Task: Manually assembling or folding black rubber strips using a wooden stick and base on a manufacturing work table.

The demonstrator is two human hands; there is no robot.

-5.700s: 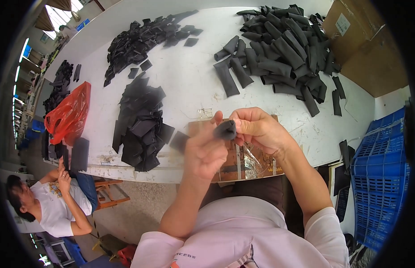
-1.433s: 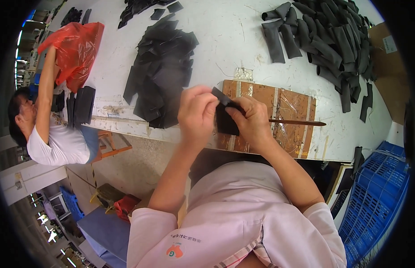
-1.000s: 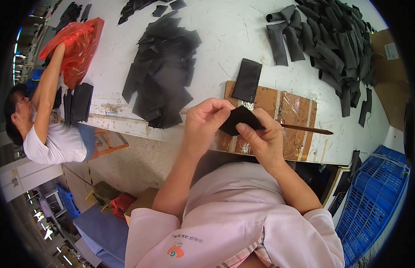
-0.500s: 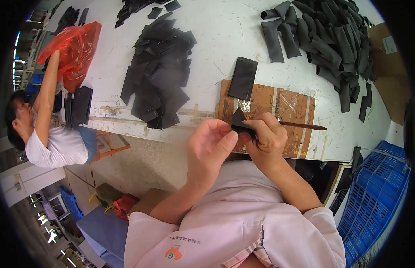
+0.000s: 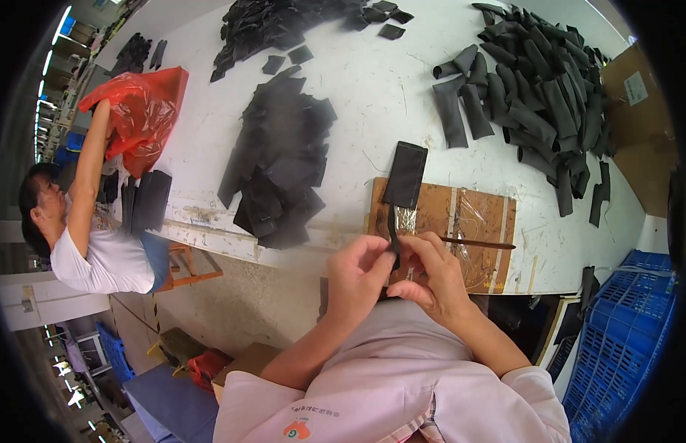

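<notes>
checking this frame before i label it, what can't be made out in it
- Head view: the small black strip pinched between the left hand and right hand is mostly covered by the fingers, so its shape is unclear.
- Head view: the thin dark stick on the brown cardboard board has its near end hidden behind the right hand.
- Head view: the blue plastic crate is cut off by the dark fisheye rim.

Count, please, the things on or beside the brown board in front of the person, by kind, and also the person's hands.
Flat black rectangular piece lying across the board's far edge: 1
Brown board: 1
Thin dark stick on the board: 1
Small black piece pinched between the left hand and right hand: 1
Hands: 2
Total: 6
</notes>
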